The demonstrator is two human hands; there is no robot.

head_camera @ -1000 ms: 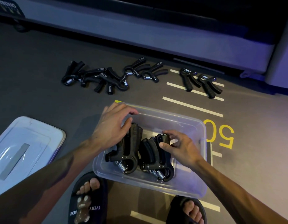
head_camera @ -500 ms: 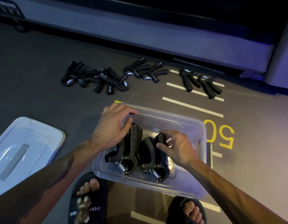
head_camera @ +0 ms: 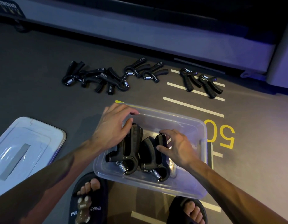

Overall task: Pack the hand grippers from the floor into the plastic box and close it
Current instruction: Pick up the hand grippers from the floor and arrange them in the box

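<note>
clear plastic box at lower centre of the frame, holding two black ribbed hand grippers with steel coil springs. left hand curled over one's handle; right hand pinched the other's. remaining black grippers across upper centre. pale rounded lid at left.

**Box half full, right side open**

I see two grippers filling the left and middle of the box; its right end is bare and reachable from above. My left hand covers the far-left rim, my right hand hangs over the middle. Loose grippers crowd the floor beyond the box, another pair farther right, open floor between. The lid lies left, apart.
</note>
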